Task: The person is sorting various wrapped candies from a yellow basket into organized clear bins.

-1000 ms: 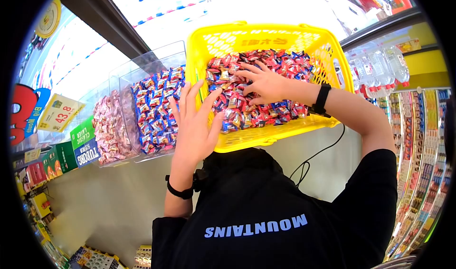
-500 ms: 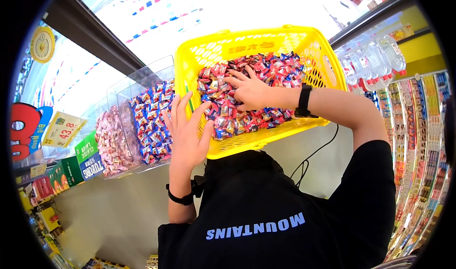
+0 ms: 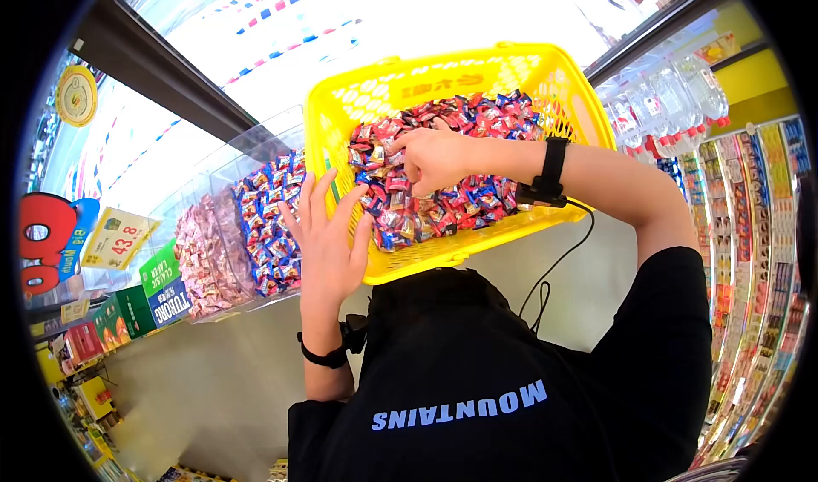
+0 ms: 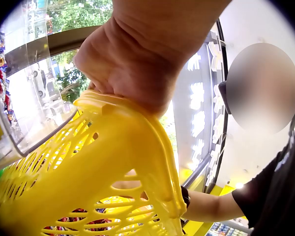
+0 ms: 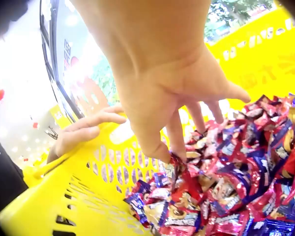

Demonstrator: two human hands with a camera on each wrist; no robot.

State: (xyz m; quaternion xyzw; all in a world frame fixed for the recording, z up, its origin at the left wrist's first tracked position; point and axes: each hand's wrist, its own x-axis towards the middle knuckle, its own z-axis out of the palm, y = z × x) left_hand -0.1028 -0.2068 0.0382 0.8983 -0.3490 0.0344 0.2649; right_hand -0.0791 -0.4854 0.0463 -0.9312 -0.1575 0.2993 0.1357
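A yellow plastic basket [image 3: 417, 269] holds a heap of small red and blue wrapped candies [image 3: 490, 197]. Over the heap, my right hand [image 3: 439, 160] has its fingers bent down among the wrappers. Its thumb and forefinger pinch a red wrapped candy [image 5: 177, 172] in the right wrist view, while the other fingers reach past it. My left hand [image 3: 328, 248] rests on the basket's left rim with fingers spread and nearly straight. The heel of that hand lies against the yellow rim [image 4: 123, 105] in the left wrist view.
Left of the basket stand clear bins with blue-wrapped candies [image 3: 271, 222] and pink-wrapped candies [image 3: 203, 256]. A price sign [image 3: 119, 237] and a Tuborg carton [image 3: 166, 295] are farther left. Water bottles [image 3: 673, 107] and stocked shelves [image 3: 737, 252] line the right. A cable [image 3: 545, 288] hangs from the right wrist.
My right hand's spread fingers have bent, and it has shifted slightly left over the candies. The left hand stays on the rim. The whole head view has shifted a little.
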